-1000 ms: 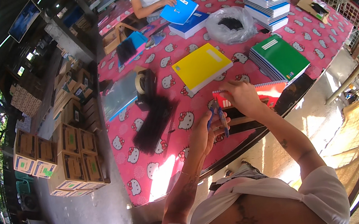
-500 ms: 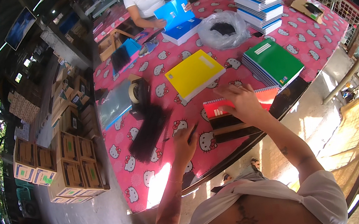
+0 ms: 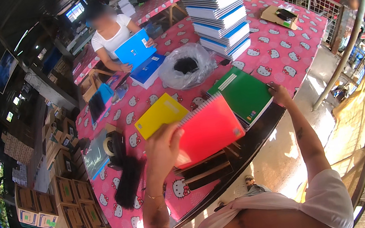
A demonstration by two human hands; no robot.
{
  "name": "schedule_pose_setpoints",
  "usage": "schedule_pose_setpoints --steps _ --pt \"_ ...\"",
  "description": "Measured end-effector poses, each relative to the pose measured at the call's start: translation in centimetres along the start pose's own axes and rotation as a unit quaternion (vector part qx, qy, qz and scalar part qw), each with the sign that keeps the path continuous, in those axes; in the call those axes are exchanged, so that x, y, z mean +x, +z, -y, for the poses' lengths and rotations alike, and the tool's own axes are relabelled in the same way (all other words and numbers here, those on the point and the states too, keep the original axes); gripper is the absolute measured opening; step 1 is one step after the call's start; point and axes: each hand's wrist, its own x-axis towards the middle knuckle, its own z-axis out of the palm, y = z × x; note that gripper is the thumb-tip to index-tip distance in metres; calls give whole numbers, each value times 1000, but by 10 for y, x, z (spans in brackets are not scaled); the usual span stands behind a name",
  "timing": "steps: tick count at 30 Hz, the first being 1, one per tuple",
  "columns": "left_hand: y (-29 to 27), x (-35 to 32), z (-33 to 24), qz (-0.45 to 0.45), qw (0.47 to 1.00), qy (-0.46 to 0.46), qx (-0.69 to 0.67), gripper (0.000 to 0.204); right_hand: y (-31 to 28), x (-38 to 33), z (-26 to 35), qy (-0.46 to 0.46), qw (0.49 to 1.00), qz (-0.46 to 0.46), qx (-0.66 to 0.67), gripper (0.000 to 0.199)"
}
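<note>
My left hand [image 3: 165,147] holds a red spiral notebook [image 3: 207,131] by its left end, tilted above the table edge. Under it shows a dark slatted piece [image 3: 205,172] with brown strips, partly covered by the notebook. My right hand [image 3: 279,94] pinches the right corner of a green notebook [image 3: 243,94], which tops a low pile. To the left, a yellow notebook [image 3: 159,114] is partly covered by my left hand and the red notebook. Beside it are a roll of tape [image 3: 109,146] in a black holder and a bundle of black bristle-like strands [image 3: 129,183].
A tall stack of blue notebooks [image 3: 218,23] stands behind a clear plastic bag [image 3: 187,67] holding something black. Across the pink patterned table [image 3: 283,56], a person [image 3: 115,40] holds a blue notebook [image 3: 134,50]. Cardboard boxes [image 3: 70,205] are piled on the floor at left.
The red notebook has been lifted off the dark slatted piece and is now in my left hand. My right hand has moved right to the green notebook. The view has shifted.
</note>
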Motion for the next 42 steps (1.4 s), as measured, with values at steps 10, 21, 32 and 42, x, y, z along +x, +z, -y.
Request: schedule_pose_setpoints --steps 10,21,32,42 --pt "284 90 38 -76 935 -211 -275 56 17 -2 -25 -6 1000 -15 2 42" --pt "289 82 51 17 972 -222 -73 50 8 -9 -11 62 920 13 387 34" --pt "143 -49 238 43 980 -54 186 22 -25 -120 170 -224 936 37 268 22" --pt "80 -14 213 -91 974 -128 166 20 32 -157 245 -253 918 184 242 44"
